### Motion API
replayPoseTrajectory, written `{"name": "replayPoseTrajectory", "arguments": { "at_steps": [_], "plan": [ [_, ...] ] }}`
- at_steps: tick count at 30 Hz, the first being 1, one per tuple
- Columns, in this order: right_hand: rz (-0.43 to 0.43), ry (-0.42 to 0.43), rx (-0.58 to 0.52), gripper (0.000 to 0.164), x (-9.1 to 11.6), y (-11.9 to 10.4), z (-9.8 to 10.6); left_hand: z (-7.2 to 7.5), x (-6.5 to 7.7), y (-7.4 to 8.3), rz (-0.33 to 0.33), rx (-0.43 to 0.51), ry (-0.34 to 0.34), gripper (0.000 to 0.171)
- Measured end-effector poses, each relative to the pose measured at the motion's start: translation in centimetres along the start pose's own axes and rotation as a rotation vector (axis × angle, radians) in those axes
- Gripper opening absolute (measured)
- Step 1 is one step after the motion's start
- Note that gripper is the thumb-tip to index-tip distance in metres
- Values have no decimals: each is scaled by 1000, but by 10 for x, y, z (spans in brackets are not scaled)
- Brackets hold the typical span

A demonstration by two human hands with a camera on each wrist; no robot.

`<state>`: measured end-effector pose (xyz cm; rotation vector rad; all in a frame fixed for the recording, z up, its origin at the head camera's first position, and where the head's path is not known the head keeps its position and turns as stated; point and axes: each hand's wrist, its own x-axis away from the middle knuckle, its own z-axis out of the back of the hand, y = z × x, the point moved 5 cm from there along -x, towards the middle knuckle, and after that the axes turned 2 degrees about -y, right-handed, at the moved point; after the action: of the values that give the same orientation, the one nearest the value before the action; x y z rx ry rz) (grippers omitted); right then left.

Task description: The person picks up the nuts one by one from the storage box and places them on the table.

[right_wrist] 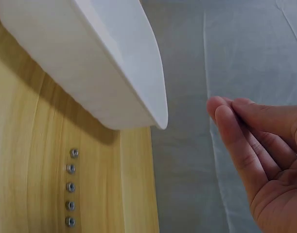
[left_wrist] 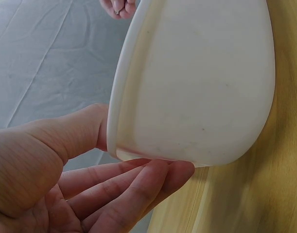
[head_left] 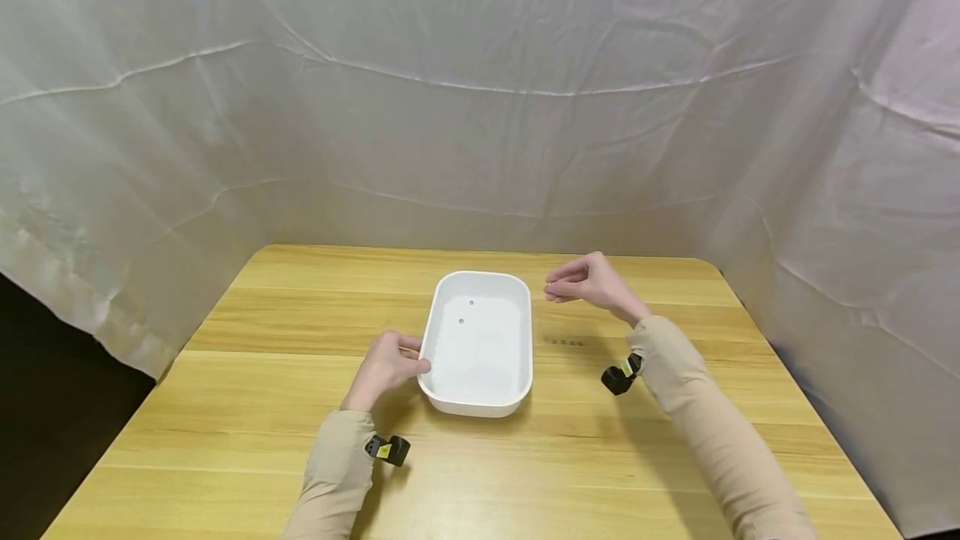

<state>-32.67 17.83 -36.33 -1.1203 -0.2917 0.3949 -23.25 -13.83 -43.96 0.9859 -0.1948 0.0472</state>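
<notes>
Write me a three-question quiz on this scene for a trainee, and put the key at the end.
1. True or false: the left hand grips the white bin at its edge.
2. How many metal nuts lie in the row on the table in the right wrist view?
3. Pick one. In the head view, the right hand is: A) inside the white bin; B) to the right of the white bin; C) pressed flat on the table.

Key: 1 true; 2 five; 3 B.

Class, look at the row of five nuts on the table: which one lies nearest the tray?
The top nut in the right wrist view; the other four nuts trail behind it, each farther from the tray.
</notes>
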Motion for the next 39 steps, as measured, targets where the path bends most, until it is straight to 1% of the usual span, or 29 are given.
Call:
{"name": "replayPoseTrajectory", "arguments": {
  "at_steps": [12,16,20,24,30,33,39],
  "plan": [
    [-4,55,-30,34,16,13,18,1,0,0,-1,-7,-3,38],
    [6,71,-74,35,21,17,21,1,0,-1,5,-2,-3,38],
    [28,78,-115,39,26,21,24,1,0,-1,-2,-7,-4,39],
    [39,85,-132,40,30,27,27,1,0,-1,-2,-9,-2,39],
    [47,96,-148,40,35,37,30,2,0,-1,-6,-8,-5,39],
    [40,110,-149,38,38,43,31,2,0,-1,-9,-9,-7,39],
    [24,136,-144,40,43,60,31,2,0,-1,-7,-6,4,37]
  ]
}}
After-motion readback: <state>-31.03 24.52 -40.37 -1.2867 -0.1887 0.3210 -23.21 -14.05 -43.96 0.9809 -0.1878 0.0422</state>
